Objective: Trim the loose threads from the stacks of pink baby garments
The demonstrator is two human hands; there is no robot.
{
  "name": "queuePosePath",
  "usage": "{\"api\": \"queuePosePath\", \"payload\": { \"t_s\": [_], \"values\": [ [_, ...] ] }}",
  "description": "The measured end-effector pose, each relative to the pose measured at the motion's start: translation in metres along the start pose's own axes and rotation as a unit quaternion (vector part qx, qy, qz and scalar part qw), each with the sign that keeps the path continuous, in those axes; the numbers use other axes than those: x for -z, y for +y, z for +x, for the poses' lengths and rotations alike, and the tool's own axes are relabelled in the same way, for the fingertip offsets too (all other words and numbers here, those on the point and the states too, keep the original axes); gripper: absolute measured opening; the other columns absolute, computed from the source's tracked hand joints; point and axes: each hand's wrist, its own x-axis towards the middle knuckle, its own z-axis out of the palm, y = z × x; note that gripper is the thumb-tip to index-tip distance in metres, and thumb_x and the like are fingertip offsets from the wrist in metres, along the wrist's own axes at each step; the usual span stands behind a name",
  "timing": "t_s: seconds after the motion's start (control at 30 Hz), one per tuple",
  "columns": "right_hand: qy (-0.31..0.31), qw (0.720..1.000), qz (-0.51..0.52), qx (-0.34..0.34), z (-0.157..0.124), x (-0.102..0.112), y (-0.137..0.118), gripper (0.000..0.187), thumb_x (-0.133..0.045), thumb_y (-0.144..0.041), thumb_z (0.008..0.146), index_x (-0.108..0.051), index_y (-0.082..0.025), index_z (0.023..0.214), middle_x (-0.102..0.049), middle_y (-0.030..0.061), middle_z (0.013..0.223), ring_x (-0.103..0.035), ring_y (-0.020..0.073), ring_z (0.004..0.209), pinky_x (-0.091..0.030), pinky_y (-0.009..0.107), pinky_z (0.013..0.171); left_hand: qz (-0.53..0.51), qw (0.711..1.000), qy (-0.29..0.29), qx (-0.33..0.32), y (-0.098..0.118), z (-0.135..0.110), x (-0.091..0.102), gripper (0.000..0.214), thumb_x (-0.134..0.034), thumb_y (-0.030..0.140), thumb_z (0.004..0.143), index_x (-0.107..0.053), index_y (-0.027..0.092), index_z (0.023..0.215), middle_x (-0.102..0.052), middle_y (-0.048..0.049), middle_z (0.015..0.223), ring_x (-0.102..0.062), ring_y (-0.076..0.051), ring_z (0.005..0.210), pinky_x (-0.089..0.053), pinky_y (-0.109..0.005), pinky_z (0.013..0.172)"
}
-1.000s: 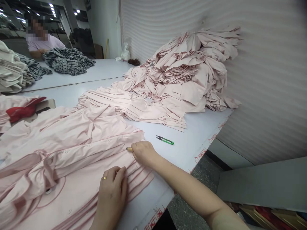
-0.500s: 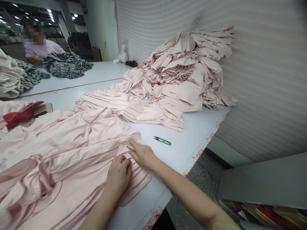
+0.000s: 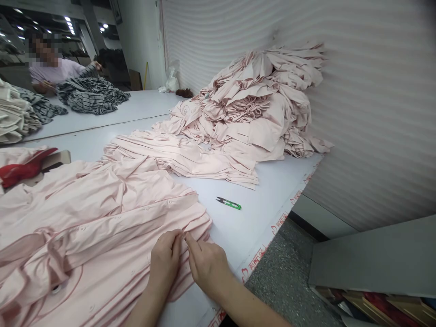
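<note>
A stack of pale pink buttoned garments (image 3: pixel 102 218) lies spread on the white table (image 3: pixel 238 227) in front of me. My left hand (image 3: pixel 165 265) and my right hand (image 3: pixel 206 265) meet at the stack's right edge. The fingertips of both press together on a fold of the top garment, close to the layered hems. The small yellow-tipped tool seen earlier in my right hand does not show now. Green thread snips (image 3: pixel 229 203) lie on the bare table, a hand's length beyond my right hand.
A tall heap of pink garments (image 3: pixel 262 100) leans on the ribbed wall, with a flat pink stack (image 3: pixel 177 154) before it. A red item (image 3: pixel 20 169) lies at the left. A co-worker (image 3: pixel 51 68) handles striped fabric (image 3: pixel 90 93) at the far table. The table edge (image 3: pixel 272 225) drops to the floor.
Both hands drew back toward me along the garment's edge and came together. The yellow-tipped tool in my right hand went out of sight. The view shifted slightly right.
</note>
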Motion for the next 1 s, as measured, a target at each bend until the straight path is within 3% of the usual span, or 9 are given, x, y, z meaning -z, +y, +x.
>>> {"api": "queuePosePath", "payload": {
  "t_s": [0.1,0.17,0.3,0.43,0.53,0.6,0.73,0.83,1.0],
  "values": [
    [-0.058,0.996,-0.06,-0.035,0.01,0.0,-0.003,0.055,-0.057,-0.012,0.081,-0.052,-0.005,0.135,-0.07,0.0148,0.083,-0.067,0.0247,0.067,-0.048,0.032,0.057,0.057,0.996,0.018,-0.06,0.003,-0.009,-0.005,0.025,-0.044,0.027,0.093,-0.068,0.021,0.095,-0.072,-0.0051,0.081,-0.066,-0.018,0.074,-0.051,-0.03,0.07],
    [-0.084,0.995,-0.06,-0.012,0.012,0.009,0.005,0.051,-0.057,-0.01,0.083,-0.052,-0.008,0.134,-0.07,0.0128,0.083,-0.067,0.0235,0.07,-0.047,0.03,0.059,0.086,0.994,-0.001,-0.069,0.003,-0.008,-0.005,0.024,-0.044,0.025,0.091,-0.068,0.02,0.094,-0.072,-0.0061,0.08,-0.065,-0.019,0.074,-0.049,-0.031,0.069],
    [-0.081,0.993,0.001,0.083,0.003,0.036,0.03,0.046,-0.054,-0.01,0.087,-0.055,-0.019,0.132,-0.07,0.0064,0.087,-0.066,0.0197,0.075,-0.045,0.026,0.062,0.073,0.993,-0.068,0.058,0.002,0.014,0.001,0.021,-0.046,0.027,0.086,-0.064,0.022,0.076,-0.068,-0.0014,0.07,-0.062,-0.017,0.066,-0.045,-0.028,0.063],
    [-0.02,0.996,0.066,0.057,-0.005,0.039,0.035,0.039,-0.048,-0.016,0.092,-0.057,-0.022,0.13,-0.07,0.0046,0.087,-0.065,0.0175,0.073,-0.043,0.024,0.062,0.066,0.991,-0.057,0.098,0.002,0.02,0.007,0.018,-0.047,0.027,0.082,-0.064,0.022,0.079,-0.07,-0.0011,0.076,-0.064,-0.018,0.072,-0.046,-0.029,0.068],
    [-0.004,0.993,0.096,0.066,-0.006,0.032,0.026,0.036,-0.047,-0.016,0.092,-0.059,-0.021,0.126,-0.07,0.0038,0.082,-0.065,0.0172,0.071,-0.042,0.024,0.061,0.139,0.987,-0.008,0.079,-0.002,0.0,0.021,0.022,-0.055,0.037,0.08,-0.066,0.021,0.089,-0.071,-0.0068,0.09,-0.063,-0.026,0.088,-0.046,-0.037,0.076],
    [-0.017,0.988,0.126,0.088,-0.008,0.029,0.018,0.035,-0.048,-0.017,0.092,-0.059,-0.021,0.124,-0.071,0.0033,0.084,-0.066,0.0173,0.074,-0.042,0.024,0.063,0.182,0.981,-0.003,0.069,-0.009,-0.016,0.035,0.022,-0.055,0.039,0.081,-0.067,0.021,0.087,-0.071,-0.0072,0.088,-0.063,-0.027,0.086,-0.047,-0.039,0.074],
    [-0.043,0.982,0.148,0.107,-0.011,0.026,0.001,0.034,-0.049,-0.015,0.09,-0.06,-0.022,0.121,-0.072,0.0019,0.084,-0.067,0.0177,0.074,-0.043,0.025,0.063,0.112,0.992,-0.01,0.065,-0.023,-0.032,0.053,0.024,-0.047,0.034,0.089,-0.068,0.024,0.087,-0.074,-0.0026,0.085,-0.067,-0.02,0.081,-0.051,-0.033,0.073],
    [-0.054,0.99,0.092,0.094,-0.005,0.014,-0.02,0.041,-0.053,-0.016,0.088,-0.057,-0.02,0.128,-0.071,0.0046,0.085,-0.068,0.0209,0.073,-0.045,0.028,0.061,0.085,0.996,0.009,0.012,-0.028,-0.037,0.05,0.024,-0.047,0.032,0.091,-0.069,0.024,0.092,-0.075,-0.0011,0.087,-0.069,-0.017,0.08,-0.053,-0.029,0.072],
    [-0.118,0.99,-0.043,0.063,0.007,0.002,-0.044,0.056,-0.064,-0.014,0.081,-0.051,-0.003,0.134,-0.069,0.0154,0.083,-0.067,0.0265,0.071,-0.048,0.033,0.059,0.173,0.982,0.039,-0.07,-0.028,-0.05,0.036,0.025,-0.046,0.021,0.09,-0.068,0.02,0.1,-0.074,-0.0053,0.086,-0.067,-0.018,0.077,-0.051,-0.03,0.071]
  ]
}}
